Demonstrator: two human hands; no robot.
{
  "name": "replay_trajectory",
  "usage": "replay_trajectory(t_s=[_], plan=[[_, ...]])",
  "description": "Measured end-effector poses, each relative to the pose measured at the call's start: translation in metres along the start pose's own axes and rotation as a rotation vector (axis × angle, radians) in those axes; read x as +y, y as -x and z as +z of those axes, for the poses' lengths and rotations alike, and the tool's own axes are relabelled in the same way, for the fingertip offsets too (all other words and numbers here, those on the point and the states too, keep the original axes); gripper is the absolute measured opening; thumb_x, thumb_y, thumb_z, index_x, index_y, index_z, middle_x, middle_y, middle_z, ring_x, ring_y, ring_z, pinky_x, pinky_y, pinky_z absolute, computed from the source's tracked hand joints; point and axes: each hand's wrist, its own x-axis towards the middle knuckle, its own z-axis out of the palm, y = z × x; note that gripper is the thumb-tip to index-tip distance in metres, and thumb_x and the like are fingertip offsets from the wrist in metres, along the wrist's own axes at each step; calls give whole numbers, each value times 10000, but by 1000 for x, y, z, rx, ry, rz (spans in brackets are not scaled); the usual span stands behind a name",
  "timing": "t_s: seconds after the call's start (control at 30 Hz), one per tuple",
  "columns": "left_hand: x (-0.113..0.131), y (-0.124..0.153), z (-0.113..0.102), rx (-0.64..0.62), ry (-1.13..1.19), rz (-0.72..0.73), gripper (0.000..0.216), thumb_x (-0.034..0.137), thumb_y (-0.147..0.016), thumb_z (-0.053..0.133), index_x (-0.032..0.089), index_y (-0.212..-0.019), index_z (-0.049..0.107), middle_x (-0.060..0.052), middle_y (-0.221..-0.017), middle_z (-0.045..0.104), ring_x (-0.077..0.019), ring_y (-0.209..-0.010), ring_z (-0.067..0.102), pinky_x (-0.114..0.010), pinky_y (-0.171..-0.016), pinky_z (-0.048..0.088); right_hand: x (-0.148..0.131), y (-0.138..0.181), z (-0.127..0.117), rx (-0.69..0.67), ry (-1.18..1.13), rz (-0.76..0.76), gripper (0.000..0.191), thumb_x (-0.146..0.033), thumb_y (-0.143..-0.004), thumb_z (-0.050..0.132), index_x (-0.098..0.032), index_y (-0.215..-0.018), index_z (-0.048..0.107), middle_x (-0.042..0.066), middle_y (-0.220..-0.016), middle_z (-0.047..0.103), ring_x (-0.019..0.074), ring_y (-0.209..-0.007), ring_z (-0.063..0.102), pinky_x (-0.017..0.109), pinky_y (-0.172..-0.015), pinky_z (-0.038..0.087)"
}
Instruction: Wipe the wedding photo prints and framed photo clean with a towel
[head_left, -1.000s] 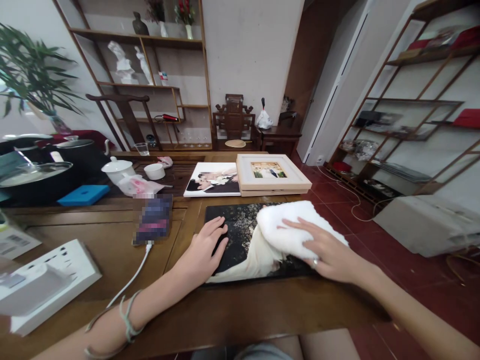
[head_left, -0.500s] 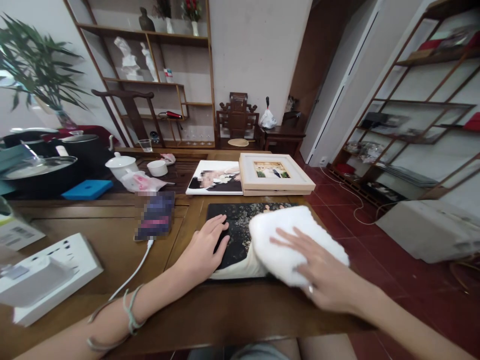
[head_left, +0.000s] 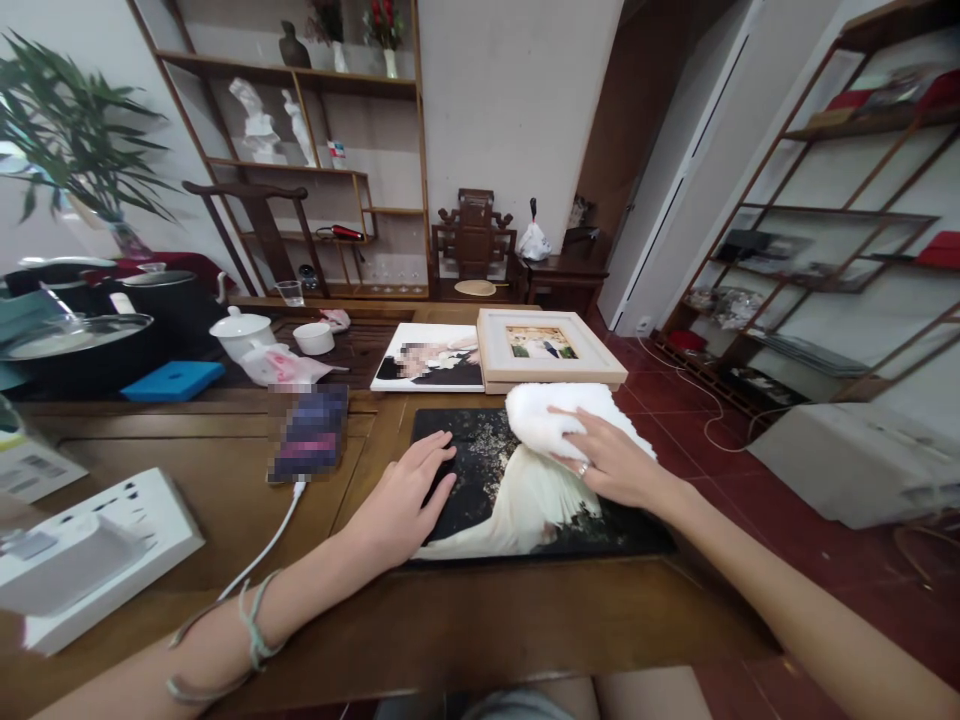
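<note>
A dark photo panel (head_left: 517, 500), printed with a pale flowing dress, lies flat on the wooden table in front of me. My left hand (head_left: 412, 495) rests on its left edge, fingers stretched out and holding nothing. Over the panel's far right part, my right hand (head_left: 611, 455) presses down on a fluffy white cloth (head_left: 544, 415) and grips it. The cloth hides the panel's upper right corner. A ring shows on a finger of that hand.
Behind the panel lie a white-edged photo print (head_left: 431, 360) and a light wood picture frame (head_left: 592, 340). To the left are a phone (head_left: 307, 435) on a white cable, a power strip (head_left: 112, 555), a blue box (head_left: 172, 380), a lidded white bowl (head_left: 240, 330) and dark pots (head_left: 75, 345).
My right hand has slid the white cloth away from me across the panel, uncovering more of the pale dress and the near right part. My left hand stays in place.
</note>
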Motion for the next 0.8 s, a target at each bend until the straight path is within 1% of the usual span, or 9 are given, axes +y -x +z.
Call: replay_trajectory(t_s=[0.1,0.23,0.33,0.43,0.5,0.6,0.67,0.73,0.8], plan=[[3,1,0,-14,17,-38,349,272,-928,365,162,-1234,490,-147,-1410,433,-258,-1300,408,-507,-1030,365,-7,-3,5,15,10,11,278,-126,-781,490,-133,-1007,650,183,-1351,479,343,-1283,379,575,-1035,306],[4,0,0,-34,19,-33,404,259,-932,339,155,-1308,442,-140,-1456,371,-253,-1338,349,-497,-1028,362,-52,20,1,-65,-52,-118,247,-115,-683,541,-184,-866,691,117,-1426,400,339,-1346,257,593,-1065,225],[5,-1,-1,-85,6,-46,429,250,-936,319,115,-1327,431,-150,-1461,354,-253,-1351,324,-495,-1040,342,-86,42,-6,-159,-139,-246,179,-160,-614,594,-200,-752,700,107,-1475,310,388,-1359,172,637,-1062,142],[6,-2,-3,-120,-3,-69,426,246,-939,308,135,-1330,435,-130,-1464,356,-246,-1356,314,-489,-1039,342,-99,51,-12,-220,-190,-298,182,-190,-595,612,-209,-753,701,84,-1485,294,392,-1359,163,632,-1071,110],[6,-2,-4,-132,-14,-77,426,243,-940,307,151,-1339,425,-122,-1469,351,-244,-1355,316,-491,-1031,350,-93,46,-15,-226,-195,-287,235,-175,-621,592,-212,-826,700,63,-1468,335,350,-1361,202,599,-1085,138],[6,-1,-4,-147,-26,-72,437,250,-940,304,131,-1347,410,-129,-1472,343,-242,-1361,304,-497,-1029,352,-68,24,-13,-164,-155,-218,275,-127,-693,541,-194,-915,688,74,-1430,402,291,-1349,270,552,-1082,216],[5,-1,-4,-141,-22,-59,440,250,-938,307,115,-1345,412,-132,-1472,342,-235,-1365,296,-490,-1045,337,-48,5,-7,-105,-107,-157,247,-129,-734,538,-169,-928,686,122,-1404,431,286,-1324,325,525,-1072,258],[5,-1,-4,-132,-17,-52,439,250,-937,310,111,-1340,417,-131,-1470,346,-233,-1363,299,-489,-1054,326,-30,-13,0,-52,-60,-98,213,-190,-780,552,-152,-942,685,164,-1376,457,295,-1281,394,505,-1058,293],[4,-1,-4,-129,-15,-58,437,253,-937,308,119,-1339,419,-129,-1468,351,-238,-1358,311,-503,-1045,335,-16,-28,7,-12,-25,-47,233,-260,-825,540,-141,-968,681,188,-1348,481,306,-1246,439,502,-1040,320]])
